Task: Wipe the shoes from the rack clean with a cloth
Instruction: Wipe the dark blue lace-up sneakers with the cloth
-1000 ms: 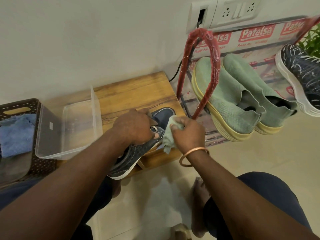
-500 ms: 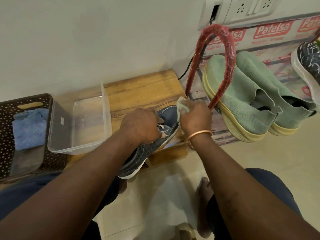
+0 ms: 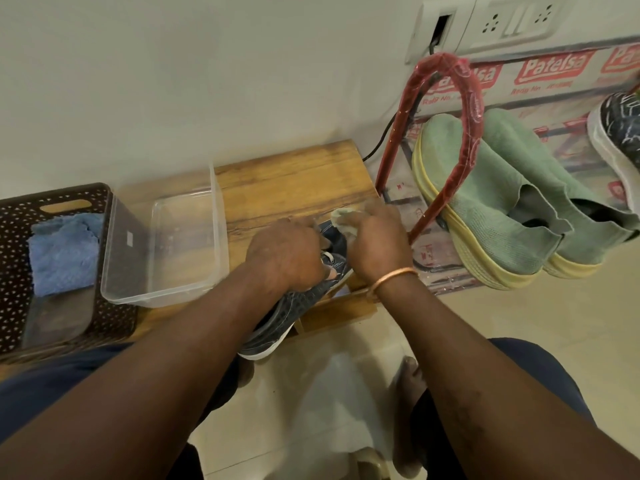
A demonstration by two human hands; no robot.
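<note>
Your left hand [image 3: 287, 254] is gripping the dark shoe [image 3: 277, 323] at the front right corner of the bench [image 3: 294, 178], heel overhanging, steadying it so your right hand [image 3: 377, 244], clutching the green cloth [image 3: 341, 220], is pressing onto the toe.

head-worn view, looking steeply down, close

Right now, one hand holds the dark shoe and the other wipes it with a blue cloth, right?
Not quite. In the head view the cloth in the right hand is pale green, not blue. The left hand does hold the dark shoe.
</note>
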